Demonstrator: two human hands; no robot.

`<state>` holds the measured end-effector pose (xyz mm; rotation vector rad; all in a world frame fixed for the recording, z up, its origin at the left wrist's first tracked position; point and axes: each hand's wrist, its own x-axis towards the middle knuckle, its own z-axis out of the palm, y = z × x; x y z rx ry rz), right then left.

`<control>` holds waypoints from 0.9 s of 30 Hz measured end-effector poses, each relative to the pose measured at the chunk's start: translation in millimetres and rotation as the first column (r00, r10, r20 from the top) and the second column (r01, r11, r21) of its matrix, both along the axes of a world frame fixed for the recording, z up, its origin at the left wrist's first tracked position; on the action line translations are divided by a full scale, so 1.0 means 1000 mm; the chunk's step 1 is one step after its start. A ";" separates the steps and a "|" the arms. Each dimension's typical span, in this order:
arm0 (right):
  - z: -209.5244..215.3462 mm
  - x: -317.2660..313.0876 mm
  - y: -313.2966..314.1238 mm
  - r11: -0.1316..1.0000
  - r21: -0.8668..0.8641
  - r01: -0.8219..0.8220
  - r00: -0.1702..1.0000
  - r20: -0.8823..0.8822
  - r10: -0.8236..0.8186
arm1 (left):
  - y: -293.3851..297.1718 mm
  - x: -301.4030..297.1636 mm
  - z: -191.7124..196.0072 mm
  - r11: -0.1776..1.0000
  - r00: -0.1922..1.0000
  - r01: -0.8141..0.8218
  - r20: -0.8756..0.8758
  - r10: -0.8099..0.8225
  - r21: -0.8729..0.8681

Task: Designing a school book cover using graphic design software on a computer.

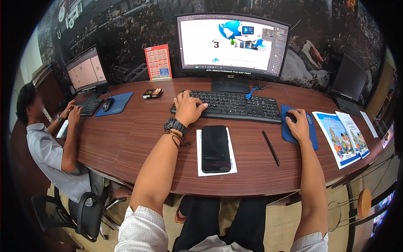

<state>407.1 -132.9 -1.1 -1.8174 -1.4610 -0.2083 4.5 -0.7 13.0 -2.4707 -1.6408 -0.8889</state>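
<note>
My left hand [188,108] lies over the left end of a black keyboard [239,107], its fingers spread on the keys and holding nothing. A dark watch [175,125] and beaded bracelets circle that wrist. Farther right, my right hand [299,124] is curled over a black mouse [290,118], which it partly hides, on a blue mouse pad [312,136]. Between my forearms a black smartphone [215,149] with a dark screen rests on a white sheet of paper [199,161]. To its right lies a slim black pen [270,148]. Behind the keyboard, a lit curved monitor [197,42] shows a design program with a globe and desk picture.
Colourful booklets [338,138] lie right of the mouse pad. A small dark box [152,93] and an upright red-edged card [158,63] stand left of the monitor. At far left a co-worker [56,147] sits at another computer. A round stool [364,203] stands beyond the front edge.
</note>
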 end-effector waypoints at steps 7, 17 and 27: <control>-0.007 0.012 0.003 1.000 0.012 -0.009 1.000 -0.018 0.010 | -0.004 0.004 0.002 0.995 0.997 -0.078 0.006 0.078 -0.069; -0.008 0.014 0.004 0.999 0.030 -0.025 1.000 0.007 0.025 | 0.002 0.001 -0.006 0.979 0.981 -0.168 0.077 0.177 -0.111; -0.009 0.016 0.006 0.998 0.044 -0.041 0.999 0.003 0.041 | 0.001 0.003 -0.007 0.976 0.980 -0.193 0.023 0.196 -0.103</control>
